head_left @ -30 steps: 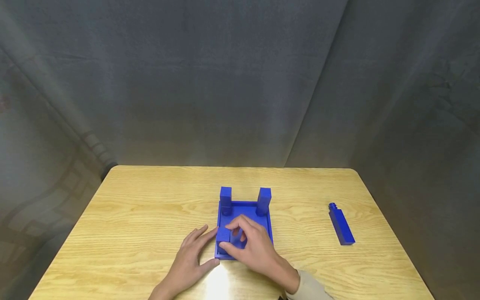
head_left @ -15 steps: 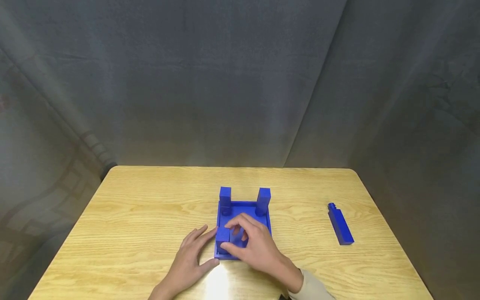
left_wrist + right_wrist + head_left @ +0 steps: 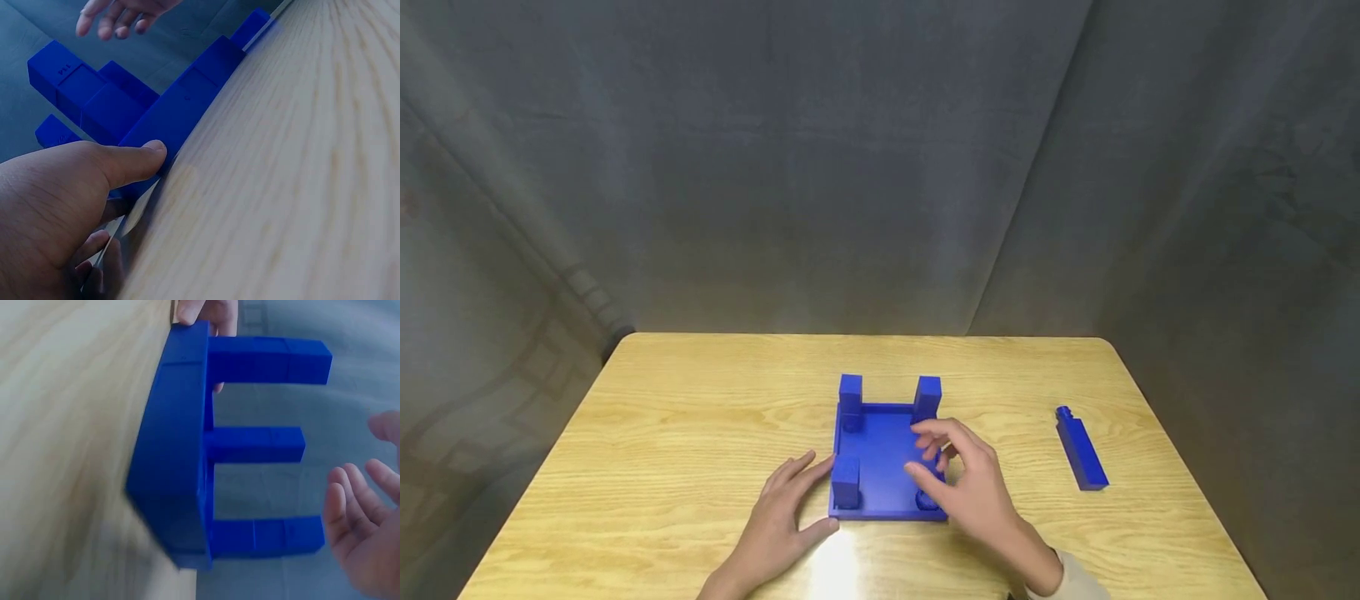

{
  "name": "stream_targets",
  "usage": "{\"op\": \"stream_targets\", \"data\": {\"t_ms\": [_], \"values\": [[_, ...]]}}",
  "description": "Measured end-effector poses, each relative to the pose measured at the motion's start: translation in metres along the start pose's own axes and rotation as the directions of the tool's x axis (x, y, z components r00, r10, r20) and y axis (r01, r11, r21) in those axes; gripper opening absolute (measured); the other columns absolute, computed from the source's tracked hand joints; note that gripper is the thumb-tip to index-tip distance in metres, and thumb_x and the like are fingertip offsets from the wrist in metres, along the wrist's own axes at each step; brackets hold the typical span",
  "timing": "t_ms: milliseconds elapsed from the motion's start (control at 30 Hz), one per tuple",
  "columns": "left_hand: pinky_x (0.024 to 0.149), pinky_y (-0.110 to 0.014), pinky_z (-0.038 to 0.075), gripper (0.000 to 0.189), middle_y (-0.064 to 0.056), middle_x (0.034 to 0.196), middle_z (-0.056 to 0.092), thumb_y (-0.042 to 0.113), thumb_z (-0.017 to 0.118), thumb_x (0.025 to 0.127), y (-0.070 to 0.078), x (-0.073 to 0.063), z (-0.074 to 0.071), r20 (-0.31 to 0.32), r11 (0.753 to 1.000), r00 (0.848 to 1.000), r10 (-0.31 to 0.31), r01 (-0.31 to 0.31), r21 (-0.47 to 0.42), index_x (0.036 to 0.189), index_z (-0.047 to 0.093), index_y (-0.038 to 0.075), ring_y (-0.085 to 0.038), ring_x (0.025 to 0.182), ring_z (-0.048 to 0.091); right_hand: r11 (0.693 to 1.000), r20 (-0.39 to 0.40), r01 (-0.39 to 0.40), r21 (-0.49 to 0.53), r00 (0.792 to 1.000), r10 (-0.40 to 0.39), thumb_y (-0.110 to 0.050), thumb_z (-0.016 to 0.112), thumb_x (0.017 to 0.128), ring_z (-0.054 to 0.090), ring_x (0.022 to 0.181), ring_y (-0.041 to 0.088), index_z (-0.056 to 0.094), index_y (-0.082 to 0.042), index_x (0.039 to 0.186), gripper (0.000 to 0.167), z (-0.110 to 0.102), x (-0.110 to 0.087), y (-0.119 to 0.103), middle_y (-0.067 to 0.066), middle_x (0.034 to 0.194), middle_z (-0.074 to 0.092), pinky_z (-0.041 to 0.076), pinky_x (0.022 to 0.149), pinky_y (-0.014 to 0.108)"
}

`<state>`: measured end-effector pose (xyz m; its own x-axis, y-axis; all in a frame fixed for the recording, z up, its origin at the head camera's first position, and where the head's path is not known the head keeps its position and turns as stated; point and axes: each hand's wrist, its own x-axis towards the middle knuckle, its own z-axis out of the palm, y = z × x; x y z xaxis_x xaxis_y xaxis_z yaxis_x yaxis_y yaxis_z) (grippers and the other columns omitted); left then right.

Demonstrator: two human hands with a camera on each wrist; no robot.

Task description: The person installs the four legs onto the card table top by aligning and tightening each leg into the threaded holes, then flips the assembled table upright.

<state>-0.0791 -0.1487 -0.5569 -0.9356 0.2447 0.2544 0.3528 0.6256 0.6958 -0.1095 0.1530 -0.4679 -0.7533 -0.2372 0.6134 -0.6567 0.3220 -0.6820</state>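
A blue square base (image 3: 883, 475) with a raised rim, like an upturned toy table, lies on the wooden table. Upright square legs stand at three corners: near left (image 3: 846, 479), far left (image 3: 851, 396) and far right (image 3: 928, 396). At the near right corner is a round socket (image 3: 927, 500), partly covered by the right hand. My left hand (image 3: 782, 521) holds the near left corner, thumb (image 3: 147, 159) on the front side and fingers along the left side. My right hand (image 3: 973, 483) hovers over the right side, fingers loosely bent and holding nothing.
A loose blue leg (image 3: 1082, 450) with a threaded end lies to the right of the base. The wooden table (image 3: 700, 400) has rounded far corners, and a grey curtain (image 3: 850, 167) hangs behind it.
My right hand has let go of the near left leg and moved right, over the base's right side. That leg stays upright. The left hand has not moved.
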Motion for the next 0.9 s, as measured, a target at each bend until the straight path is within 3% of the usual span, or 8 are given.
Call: {"op": "stream_targets", "data": {"t_ms": [167,433,600,900], "values": [[0.117,-0.085,0.035,0.078,-0.017,0.164,0.057,0.042,0.092,0.089,0.001,-0.001,0.0,0.002,1.0,1.0,-0.006,0.006,-0.007,0.159,0.062,0.026,-0.055,0.15,0.048,1.0,-0.105,0.023,-0.02,0.994,-0.025,0.014,0.09,0.077,0.068,0.08,0.02,0.074,-0.004,0.125,0.054,-0.015,-0.015,0.009,0.005,0.098,0.074,0.057,0.066,0.024],[0.117,-0.085,0.035,0.078,-0.017,0.164,0.057,0.044,0.091,0.09,-0.001,-0.001,0.0,0.001,1.0,1.0,-0.003,0.003,-0.004,0.16,0.062,0.026,-0.055,0.15,0.048,0.989,-0.164,-0.139,-0.05,0.978,0.129,0.023,0.083,0.08,0.068,0.085,0.008,0.071,0.004,0.124,0.049,-0.048,-0.038,0.013,0.005,0.099,0.073,0.057,0.068,0.019],[0.117,-0.085,0.034,0.078,-0.016,0.164,0.057,0.046,0.09,0.091,-0.001,0.0,0.0,0.007,1.0,1.0,-0.012,0.012,-0.008,0.16,0.061,0.028,-0.055,0.151,0.047,0.983,-0.225,-0.176,-0.06,0.961,0.159,0.029,0.078,0.08,0.067,0.085,0.004,0.069,0.009,0.125,0.05,-0.065,-0.05,0.02,0.013,0.097,0.071,0.057,0.07,0.016],[0.116,-0.085,0.037,0.077,-0.016,0.163,0.058,0.047,0.09,0.091,-0.003,-0.001,0.001,-0.004,1.0,1.0,0.003,-0.003,0.003,0.159,0.062,0.026,-0.053,0.149,0.049,0.971,-0.375,-0.238,-0.026,0.903,0.211,0.031,0.072,0.085,0.068,0.087,0.004,0.066,0.017,0.126,0.044,-0.084,-0.062,0.032,0.001,0.1,0.072,0.057,0.076,0.012]]}}
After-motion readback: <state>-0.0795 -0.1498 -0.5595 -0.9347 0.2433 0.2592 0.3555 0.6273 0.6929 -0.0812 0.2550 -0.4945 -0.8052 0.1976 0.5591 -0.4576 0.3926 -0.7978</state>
